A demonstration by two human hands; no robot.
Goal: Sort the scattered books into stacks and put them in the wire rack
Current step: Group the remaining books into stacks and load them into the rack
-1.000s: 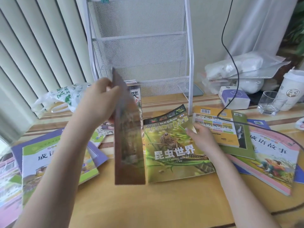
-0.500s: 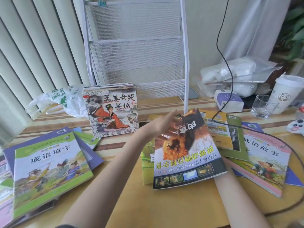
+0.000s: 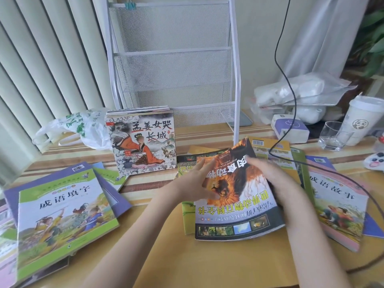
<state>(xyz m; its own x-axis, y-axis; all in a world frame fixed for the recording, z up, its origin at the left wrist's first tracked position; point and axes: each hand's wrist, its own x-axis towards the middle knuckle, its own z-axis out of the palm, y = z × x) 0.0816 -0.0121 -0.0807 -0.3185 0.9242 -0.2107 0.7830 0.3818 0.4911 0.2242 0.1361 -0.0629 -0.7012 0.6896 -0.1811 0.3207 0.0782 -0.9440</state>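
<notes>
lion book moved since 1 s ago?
Yes. The lion book, earlier held upright left of the wire rack's right post, now lies over the green insect book, under that post.

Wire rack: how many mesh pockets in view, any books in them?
3, stacked on the white wire rack: top pocket, middle pocket, bottom pocket. No books show in them; the propped-up book stack hides the bottom pocket's left part.

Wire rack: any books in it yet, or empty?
Empty. All the mesh pockets of the wire rack show bare; the small stack of picture books only stands on the table in front of it.
</notes>
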